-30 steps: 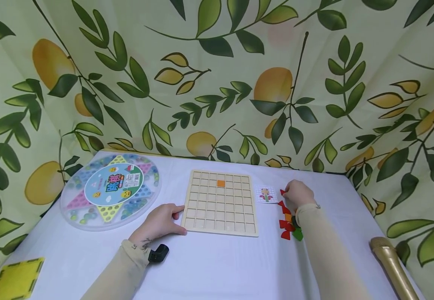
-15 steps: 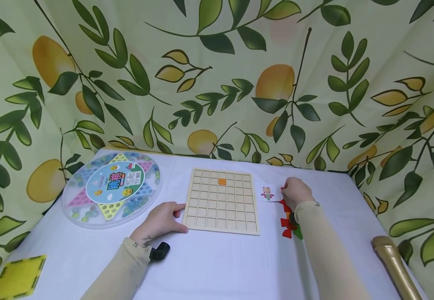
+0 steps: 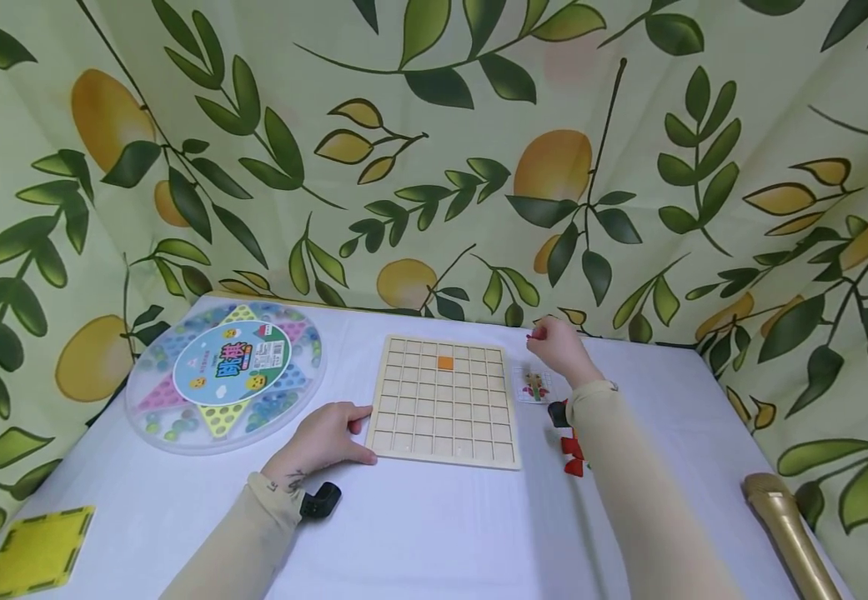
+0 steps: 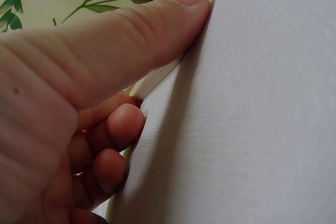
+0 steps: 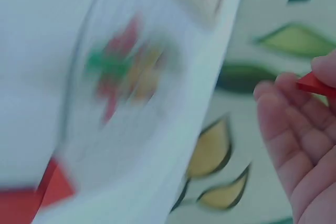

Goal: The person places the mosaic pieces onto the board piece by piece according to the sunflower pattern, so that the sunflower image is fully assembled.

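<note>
A square wooden grid board (image 3: 444,404) lies on the table with one orange square tile (image 3: 445,362) in an upper cell. My left hand (image 3: 323,444) holds the board's near left corner, its thumb against the front edge and curled fingers by the left side, as the left wrist view shows. My right hand (image 3: 563,346) is raised beyond the small pattern card (image 3: 534,386), pinching a red piece (image 5: 316,84) between thumb and fingers. More red pieces (image 3: 572,457) lie under the right forearm, which hides part of the pile.
A round marble game box (image 3: 227,375) with a star pattern sits on the left. A yellow square plate (image 3: 36,552) lies at the near left. On the right edge rests a gold microphone (image 3: 790,533). A leaf-patterned cloth (image 3: 449,125) hangs behind the table.
My right hand has lifted away from the row of pieces with a red piece and moved left and farther back, past the card. The left hand stays at the board's corner.
</note>
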`<state>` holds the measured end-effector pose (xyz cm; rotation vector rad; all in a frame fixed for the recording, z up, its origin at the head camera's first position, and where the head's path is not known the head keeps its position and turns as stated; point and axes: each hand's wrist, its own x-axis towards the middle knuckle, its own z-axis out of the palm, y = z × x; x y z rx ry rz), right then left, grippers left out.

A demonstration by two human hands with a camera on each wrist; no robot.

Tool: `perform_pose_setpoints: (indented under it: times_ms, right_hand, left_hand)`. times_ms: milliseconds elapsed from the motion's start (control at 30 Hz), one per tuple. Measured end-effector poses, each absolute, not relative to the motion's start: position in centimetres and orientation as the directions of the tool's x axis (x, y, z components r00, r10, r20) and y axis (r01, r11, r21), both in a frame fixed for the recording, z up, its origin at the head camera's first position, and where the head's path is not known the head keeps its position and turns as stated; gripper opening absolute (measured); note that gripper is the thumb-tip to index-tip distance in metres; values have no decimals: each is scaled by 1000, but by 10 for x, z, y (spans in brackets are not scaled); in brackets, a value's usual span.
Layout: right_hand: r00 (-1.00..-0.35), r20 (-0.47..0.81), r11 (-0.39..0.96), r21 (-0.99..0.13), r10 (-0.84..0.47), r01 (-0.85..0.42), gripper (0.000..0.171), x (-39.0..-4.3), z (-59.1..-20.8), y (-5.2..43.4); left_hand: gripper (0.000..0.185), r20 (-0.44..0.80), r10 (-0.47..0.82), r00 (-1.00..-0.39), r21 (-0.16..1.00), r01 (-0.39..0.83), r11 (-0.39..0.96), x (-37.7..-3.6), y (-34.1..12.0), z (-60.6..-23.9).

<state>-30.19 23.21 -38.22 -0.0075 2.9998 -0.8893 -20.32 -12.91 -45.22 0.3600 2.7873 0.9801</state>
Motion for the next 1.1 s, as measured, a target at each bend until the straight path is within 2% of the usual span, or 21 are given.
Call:
perform_pose_setpoints:
  times_ms: [167, 267, 533, 767, 1100]
  right_hand:
    - [-989, 27, 772, -622, -144, -129, 12, -311, -377, 196]
    - [-974, 30, 756, -626, -223, -192, 17, -315, -379, 175]
    - [-881, 3, 779, -465, -474, -420, 25, -322, -389, 124]
    - [-847, -54, 800, -365, -529, -476, 24, -325, -396, 97]
    - [-852, -103, 823, -341, -513, -454, 27, -333, -409, 89]
  left_hand:
    - [78, -72, 283, -956, 628, 177, 758, -204, -129, -452]
    - [78, -69, 285, -956, 623, 182, 761, -204, -129, -452]
    - [78, -63, 290, -955, 628, 188, 755, -205, -130, -453]
    - [78, -74, 283, -956, 624, 177, 761, -204, -131, -453]
    - [77, -74, 291, -954, 627, 183, 758, -206, -131, -453]
